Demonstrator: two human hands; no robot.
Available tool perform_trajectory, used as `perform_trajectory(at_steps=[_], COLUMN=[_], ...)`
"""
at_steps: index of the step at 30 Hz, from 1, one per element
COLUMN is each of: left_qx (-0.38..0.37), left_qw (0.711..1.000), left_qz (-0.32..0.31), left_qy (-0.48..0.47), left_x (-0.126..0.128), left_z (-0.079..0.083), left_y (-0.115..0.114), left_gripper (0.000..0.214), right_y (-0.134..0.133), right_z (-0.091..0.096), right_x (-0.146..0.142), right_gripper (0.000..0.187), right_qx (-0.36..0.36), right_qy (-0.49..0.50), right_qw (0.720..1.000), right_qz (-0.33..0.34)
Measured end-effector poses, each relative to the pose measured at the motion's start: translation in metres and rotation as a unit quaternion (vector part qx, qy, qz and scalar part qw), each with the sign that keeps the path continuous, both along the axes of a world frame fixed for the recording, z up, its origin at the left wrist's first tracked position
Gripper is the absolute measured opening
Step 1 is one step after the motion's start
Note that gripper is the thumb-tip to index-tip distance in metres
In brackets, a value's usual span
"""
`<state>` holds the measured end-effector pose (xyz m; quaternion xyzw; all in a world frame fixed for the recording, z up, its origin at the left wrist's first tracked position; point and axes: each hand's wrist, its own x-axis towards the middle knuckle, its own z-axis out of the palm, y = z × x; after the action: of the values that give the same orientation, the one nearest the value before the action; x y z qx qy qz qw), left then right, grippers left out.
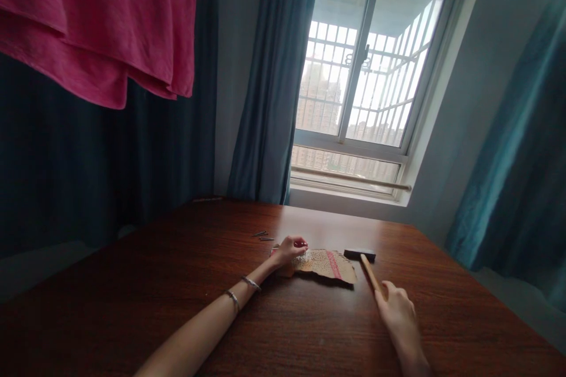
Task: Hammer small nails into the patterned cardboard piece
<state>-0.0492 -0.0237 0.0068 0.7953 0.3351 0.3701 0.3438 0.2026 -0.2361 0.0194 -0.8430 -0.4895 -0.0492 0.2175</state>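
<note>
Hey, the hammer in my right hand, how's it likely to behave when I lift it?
The hammer will probably feel head-heavy, since its dark head is bulky beside the slim handle. It likely won't roll far, as the head sits crosswise. The handle should be stiff, being straight and apparently wooden.

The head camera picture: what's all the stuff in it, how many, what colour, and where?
Table: one, brown, lower half
Window: one, pale frame, top, right of centre
Bars: many, pale, outside window
Buildings: several, hazy, outside
Rod: one, pale, across window's bottom
Curtains: several, blue, both sides of window
Cloth: one, pink, upper left
Thin metal pieces: a few, dark, on table
Cardboard: one, brown with pink band, mid-table
Hammer: one, black head, wooden handle, right of cardboard
Bracelets: two, silvery, left forearm
Left hand: one, at cardboard's left end
Right hand: one, gripping hammer
</note>
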Motion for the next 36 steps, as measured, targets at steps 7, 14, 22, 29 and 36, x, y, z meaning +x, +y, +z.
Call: perform_trajectory(at_steps=[7,14,22,29,36], left_qx=[-0.001,0.004,-0.001,0.022,0.021], left_qw=[1.0,1.0,1.0,1.0,1.0], left_qz=[-0.004,0.012,0.011,0.011,0.01], left_qy=[-0.012,0.001,0.003,0.013,0.01], left_x=[0.001,0.002,0.001,-0.001,0.0], left_z=[-0.001,-0.004,-0.004,-0.003,0.0], left_y=[0.0,0.001,0.001,0.001,-0.002], left_gripper=[0.024,0.024,0.026,0.026,0.025], right_y=[-0.043,-0.046,-0.039,-0.045,-0.047], right_z=[-0.027,-0.02,-0.009,0.028,0.042], right_x=[-0.015,-0.029,-0.016,-0.058,-0.093], right_gripper=[0.04,0.032,0.033,0.047,0.072], right_qx=[-0.019,-0.033,0.018,0.148,0.114], right_qy=[-0.133,-0.209,0.106,0.501,0.635], right_qw=[0.988,0.975,0.994,0.842,0.736], right_qz=[-0.071,-0.068,0.021,0.136,0.204])
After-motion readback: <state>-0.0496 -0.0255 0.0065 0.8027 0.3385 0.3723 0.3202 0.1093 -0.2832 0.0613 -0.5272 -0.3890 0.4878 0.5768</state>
